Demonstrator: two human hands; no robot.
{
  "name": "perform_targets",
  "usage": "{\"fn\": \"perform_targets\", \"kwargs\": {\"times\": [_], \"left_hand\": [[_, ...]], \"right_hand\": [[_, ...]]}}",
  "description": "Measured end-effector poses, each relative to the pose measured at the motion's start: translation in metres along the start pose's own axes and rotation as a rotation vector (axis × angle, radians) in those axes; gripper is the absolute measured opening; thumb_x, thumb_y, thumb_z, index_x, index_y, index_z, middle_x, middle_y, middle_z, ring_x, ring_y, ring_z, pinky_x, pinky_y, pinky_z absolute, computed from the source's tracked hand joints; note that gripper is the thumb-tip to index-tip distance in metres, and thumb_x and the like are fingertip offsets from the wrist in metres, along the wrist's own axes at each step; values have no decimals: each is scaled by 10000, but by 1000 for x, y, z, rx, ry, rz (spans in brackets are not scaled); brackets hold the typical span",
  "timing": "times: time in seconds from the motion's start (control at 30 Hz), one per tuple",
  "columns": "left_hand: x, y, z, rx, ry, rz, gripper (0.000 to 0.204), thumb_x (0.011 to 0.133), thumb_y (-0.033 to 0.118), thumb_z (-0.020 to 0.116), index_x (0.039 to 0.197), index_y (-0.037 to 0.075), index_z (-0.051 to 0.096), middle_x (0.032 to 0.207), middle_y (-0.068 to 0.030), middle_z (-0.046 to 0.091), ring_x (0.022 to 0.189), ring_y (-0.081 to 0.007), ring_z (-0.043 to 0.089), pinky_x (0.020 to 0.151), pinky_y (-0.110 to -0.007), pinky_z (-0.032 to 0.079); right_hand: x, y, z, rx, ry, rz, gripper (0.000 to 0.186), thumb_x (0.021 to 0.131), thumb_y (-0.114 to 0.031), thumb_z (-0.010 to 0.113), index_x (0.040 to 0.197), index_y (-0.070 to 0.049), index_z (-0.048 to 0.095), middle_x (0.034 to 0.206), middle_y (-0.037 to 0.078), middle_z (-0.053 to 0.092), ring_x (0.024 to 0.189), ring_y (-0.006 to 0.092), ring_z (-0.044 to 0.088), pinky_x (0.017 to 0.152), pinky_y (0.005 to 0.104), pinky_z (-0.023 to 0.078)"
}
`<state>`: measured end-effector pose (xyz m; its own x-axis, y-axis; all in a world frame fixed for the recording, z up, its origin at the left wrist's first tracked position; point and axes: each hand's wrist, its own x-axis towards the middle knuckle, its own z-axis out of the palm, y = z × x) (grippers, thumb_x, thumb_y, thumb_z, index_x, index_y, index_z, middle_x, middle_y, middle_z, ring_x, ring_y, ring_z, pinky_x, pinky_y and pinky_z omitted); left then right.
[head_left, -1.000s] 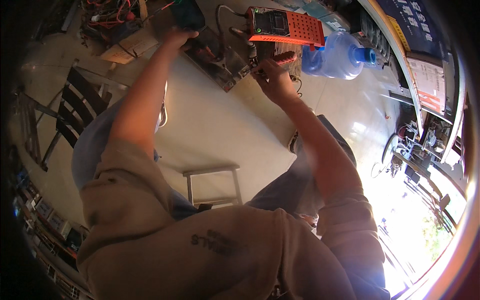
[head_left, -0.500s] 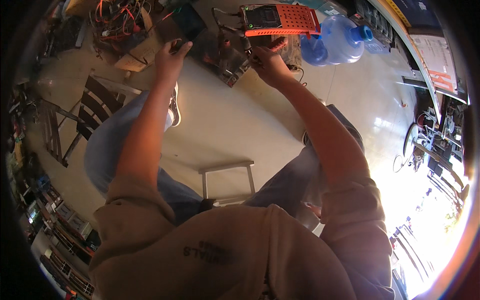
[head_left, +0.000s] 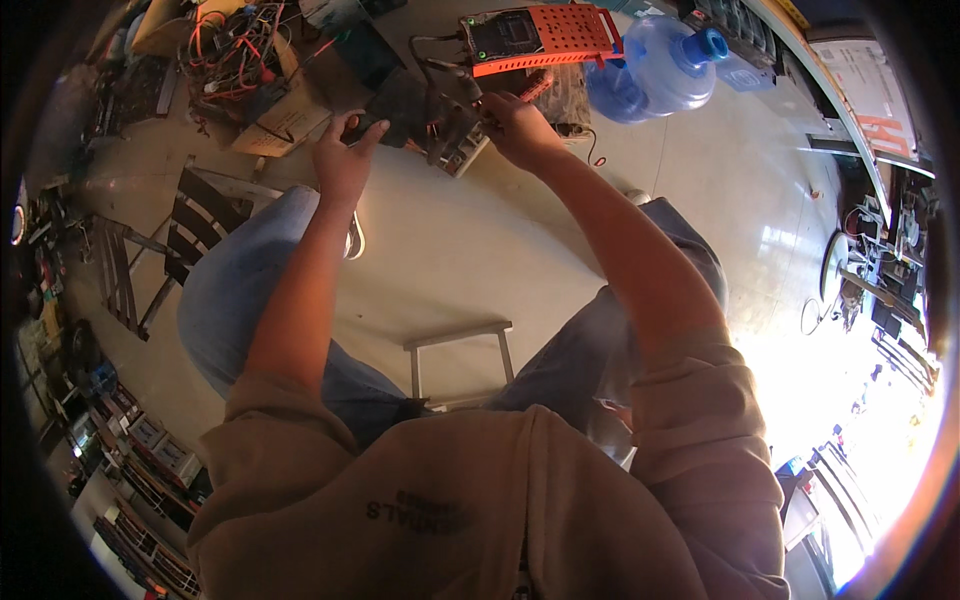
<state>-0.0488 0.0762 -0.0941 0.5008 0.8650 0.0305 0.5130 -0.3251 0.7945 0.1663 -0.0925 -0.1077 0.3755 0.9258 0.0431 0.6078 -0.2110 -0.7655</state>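
My left hand is closed around a small dark item I cannot make out, left of the dark, dirty metal plate. My right hand grips a dark cylindrical cable fitting over the plate's right part, where its fingertips are partly hidden. Above it sits an orange perforated device with a black panel, small green lights and a black cable running from its left side. A red object lies just under the device, beside a worn brown board.
Blue water jug to the right; tangled wires in a cardboard box upper left. Dark slatted chair at left, low metal frame between my legs. Shelving and clutter line the right, beside a bright opening.
My left hand has left the plate's top left corner and moved down-left. My right hand stays at the fitting. The view has shifted, so the device and jug sit slightly left and higher.
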Motion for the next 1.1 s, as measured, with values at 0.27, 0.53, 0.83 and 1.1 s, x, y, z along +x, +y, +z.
{"fn": "perform_targets", "kwargs": {"times": [0.27, 0.53, 0.83, 1.1], "left_hand": [[-7, 4, 7, -4, 66, 93, 440, 752, 338, 846, 982, -2, 684, 860, -58, 642, 801, -163, 595, 770, -297, 486], [-26, 17, 7, 85, 79, 130, 418, 706, 271, 876, 954, 3, 672, 861, -87, 651, 802, -195, 616, 760, -326, 509], [-39, 17, 11, 130, 2, 188, 328, 758, 180, 814, 955, 28, 600, 872, -81, 606, 826, -190, 595, 774, -321, 491], [-37, 15, 14, -122, -251, 112, 143, 820, 46, 687, 920, 50, 584, 952, -78, 656, 896, -157, 617, 826, -291, 488]], "right_hand": [[0, -1, 0, 10, -4, 18, 238, 845, -20, 624, 1074, -33, 560, 1026, 150, 603, 946, 332, 649, 797, 396, 531], [-1, 0, 1, -39, 11, 0, 240, 857, -58, 635, 1083, -28, 563, 1032, 166, 605, 933, 333, 651, 788, 395, 534], [2, 6, -3, 52, -3, 87, 241, 840, -58, 617, 1075, -26, 570, 1057, 190, 610, 970, 380, 622, 810, 438, 511], [1, 3, -10, 33, -34, 149, 305, 813, -35, 613, 1116, -30, 582, 1071, 188, 624, 990, 389, 621, 813, 440, 512]]}}
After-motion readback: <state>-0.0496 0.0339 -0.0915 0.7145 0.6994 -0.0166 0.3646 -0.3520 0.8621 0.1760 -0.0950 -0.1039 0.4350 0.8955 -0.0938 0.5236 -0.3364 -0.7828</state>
